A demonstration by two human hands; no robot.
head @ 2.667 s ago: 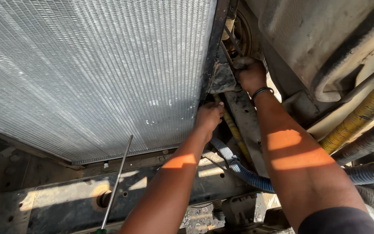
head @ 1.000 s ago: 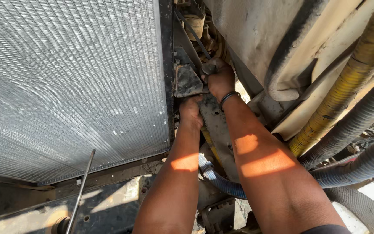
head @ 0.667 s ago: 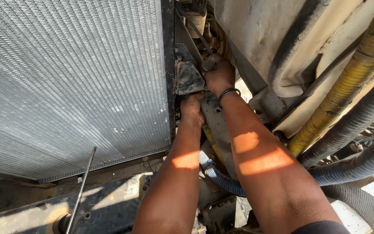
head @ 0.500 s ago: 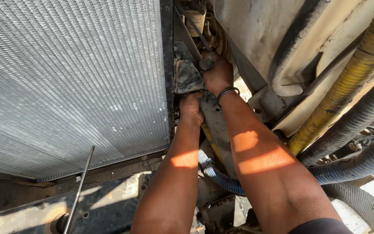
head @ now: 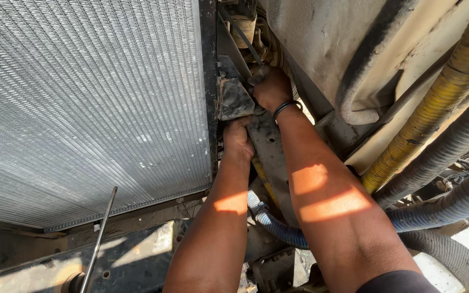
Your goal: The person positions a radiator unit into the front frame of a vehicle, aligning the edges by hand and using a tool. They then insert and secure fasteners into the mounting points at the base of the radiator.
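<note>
Since the earliest frame, both hands have been brought closer together at the grimy bracket [head: 234, 100], and little has shifted in the last half second. The left hand [head: 238, 140] is pressed up under the bracket's lower edge, fingers curled against it; whether anything is gripped cannot be told. The right hand [head: 271, 88], with a dark band at the wrist, is closed around a part just beside the bracket's upper right corner. The bracket is seated against the black side edge of the finned radiator [head: 82, 108], in a narrow gap bounded on the right by a dirty beige panel [head: 321, 43]. Room is crowded by a yellow hose [head: 435, 103], black ribbed hoses [head: 451, 146] and a blue hose [head: 278, 230]. A thin metal rod [head: 99, 239] leans at lower left.
</note>
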